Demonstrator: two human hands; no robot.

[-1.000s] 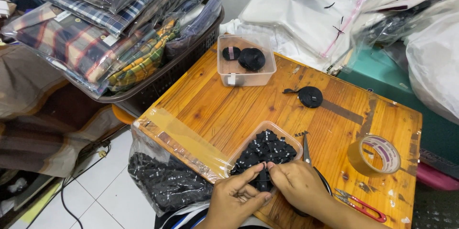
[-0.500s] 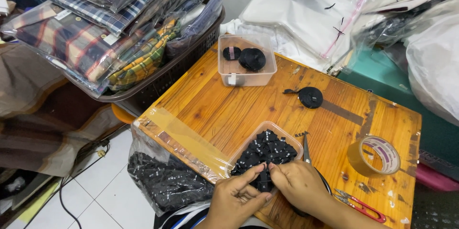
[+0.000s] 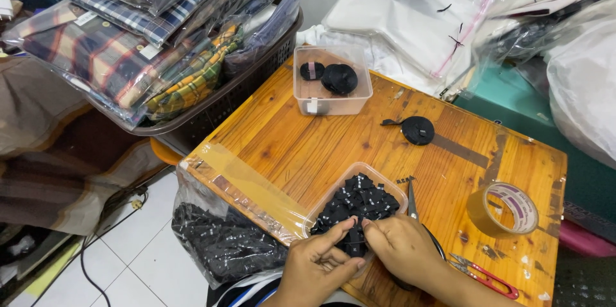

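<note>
A clear plastic tub full of small black fabric labels stands at the near edge of a wooden table. My left hand and my right hand meet over the tub's near side. Both pinch the same small black label between thumb and fingers.
A second clear tub with black ribbon rolls sits at the table's far side, a loose black roll beside it. Scissors, red snips and brown tape lie right. A bag of labels hangs left; a basket of packed shirts stands beyond.
The fingers of both hands have shifted slightly on the black label; everything else stays in place.
</note>
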